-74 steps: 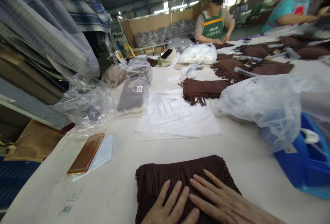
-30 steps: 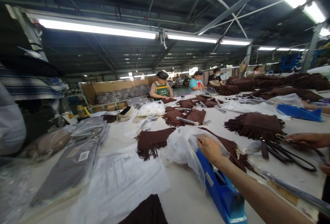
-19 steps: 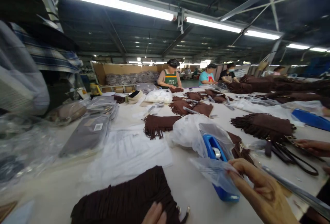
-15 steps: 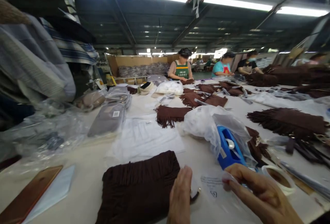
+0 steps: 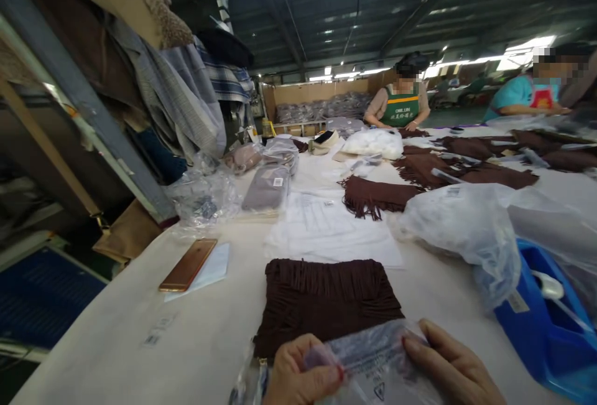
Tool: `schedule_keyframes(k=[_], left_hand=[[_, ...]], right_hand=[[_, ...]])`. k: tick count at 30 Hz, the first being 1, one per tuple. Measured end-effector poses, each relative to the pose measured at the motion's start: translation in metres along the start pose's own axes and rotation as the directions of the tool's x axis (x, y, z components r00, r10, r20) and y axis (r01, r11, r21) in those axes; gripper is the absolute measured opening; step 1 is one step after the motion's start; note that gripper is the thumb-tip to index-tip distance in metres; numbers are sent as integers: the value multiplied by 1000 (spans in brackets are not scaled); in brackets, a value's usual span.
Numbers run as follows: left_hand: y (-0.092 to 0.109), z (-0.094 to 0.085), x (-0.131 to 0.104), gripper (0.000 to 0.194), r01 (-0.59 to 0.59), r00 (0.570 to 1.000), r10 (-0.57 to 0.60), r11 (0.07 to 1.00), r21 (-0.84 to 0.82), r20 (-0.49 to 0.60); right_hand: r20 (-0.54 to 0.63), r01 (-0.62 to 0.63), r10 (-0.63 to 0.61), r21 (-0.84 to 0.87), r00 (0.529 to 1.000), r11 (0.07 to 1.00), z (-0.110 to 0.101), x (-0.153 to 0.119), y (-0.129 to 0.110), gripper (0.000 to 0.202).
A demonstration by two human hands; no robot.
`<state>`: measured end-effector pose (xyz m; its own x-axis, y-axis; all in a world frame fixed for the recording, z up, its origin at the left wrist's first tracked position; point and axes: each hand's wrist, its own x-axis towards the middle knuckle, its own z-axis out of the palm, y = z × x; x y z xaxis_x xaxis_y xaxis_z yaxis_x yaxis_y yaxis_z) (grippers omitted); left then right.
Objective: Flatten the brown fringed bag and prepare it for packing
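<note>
A clear plastic bag (image 5: 373, 361) with printed text and a triangular mark is stretched between my two hands. My left hand (image 5: 303, 371) pinches its left edge between thumb and fingers. At the bag's right edge, my right hand (image 5: 448, 361) is closed on the film in the same manner. Just beyond the bag lies a dark brown fringed piece (image 5: 326, 299), flat on the table, its strands along the top and sides. The bag overlaps its near right corner. A bit of metal hardware shows by my left hand; its lower part is hidden.
A blue tape dispenser (image 5: 536, 318) stands at right beside a filled plastic bag (image 5: 466, 218). A phone (image 5: 189, 265) lies on pale blue paper at left. White sheets (image 5: 326, 231) and bagged grey goods (image 5: 265, 187) lie farther back. A co-worker (image 5: 398, 97) stands across the table.
The view has turned left. My left hand has left the brown piece's right edge and taken hold of the plastic bag, which my right hand has brought over in front of the piece.
</note>
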<state>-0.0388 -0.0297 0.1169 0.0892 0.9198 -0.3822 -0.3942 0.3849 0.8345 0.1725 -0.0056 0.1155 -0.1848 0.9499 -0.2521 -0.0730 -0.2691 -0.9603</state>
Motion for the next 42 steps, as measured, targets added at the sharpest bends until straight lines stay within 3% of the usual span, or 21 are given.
schedule_keyframes(k=[3,5,6,8,9,10,11,15,18,20,21,22,24,27,29,31,33,35,37,40,42], left_hand=[[14,-14,15,37,-126,978,129,992,27,-162],[23,-19,32,21,-204,924,306,902,381,-228],[27,-22,42,16,-210,875,433,743,635,-216],[29,-26,60,16,-106,765,641,219,970,-61],[29,-29,68,18,-38,729,683,-18,999,40],[28,-31,74,18,12,710,694,-184,983,121],[26,-33,80,17,44,703,691,-277,960,167],[22,-37,85,10,116,697,690,-377,919,195],[24,-34,79,30,165,594,731,-520,838,336],[24,-30,76,41,18,535,641,-660,751,550],[23,-29,75,41,-98,533,562,-701,706,632],[21,-28,76,40,-204,551,484,-711,672,680],[14,-28,77,46,-318,639,373,-669,672,673],[4,-31,79,57,-316,763,318,-574,755,562],[1,-30,79,57,-325,805,291,-512,795,517],[3,-28,78,56,-344,832,267,-440,830,486],[13,-26,75,58,-396,849,220,-337,854,480],[30,-32,69,63,-458,852,203,-160,875,483],[48,-49,56,59,-470,846,308,43,882,436],[58,-91,16,33,-347,788,588,180,920,182],[46,-120,-22,23,-193,740,673,209,959,3]], right_hand=[[-37,141,-152,-208,988,968,15,24,7,36],[-75,245,-306,-438,949,865,22,44,11,33],[-87,288,-406,-571,910,768,25,54,14,31],[-73,316,-596,-793,799,521,31,73,22,25],[-54,304,-665,-860,744,410,33,80,26,24],[-34,286,-713,-902,701,324,35,86,30,24],[-17,268,-742,-926,671,264,36,91,34,25],[40,238,-788,-961,615,137,39,99,49,29],[92,229,-810,-972,579,53,39,103,57,29],[120,224,-816,-974,566,12,38,105,60,28],[132,222,-816,-975,563,-4,37,105,61,28],[141,222,-815,-975,561,-16,36,105,59,28],[145,198,-812,-979,565,-37,33,102,53,27],[171,148,-832,-983,528,-108,33,93,38,26],[238,238,-853,-961,465,-139,39,87,31,29],[328,419,-840,-898,432,-135,48,85,32,33],[418,527,-789,-838,450,-143,58,88,42,38],[471,536,-735,-826,488,-173,64,93,58,48],[489,524,-702,-830,518,-192,66,98,71,55],[492,526,-687,-830,535,-185,65,101,79,55],[508,540,-684,-819,524,-195,63,100,78,51]])
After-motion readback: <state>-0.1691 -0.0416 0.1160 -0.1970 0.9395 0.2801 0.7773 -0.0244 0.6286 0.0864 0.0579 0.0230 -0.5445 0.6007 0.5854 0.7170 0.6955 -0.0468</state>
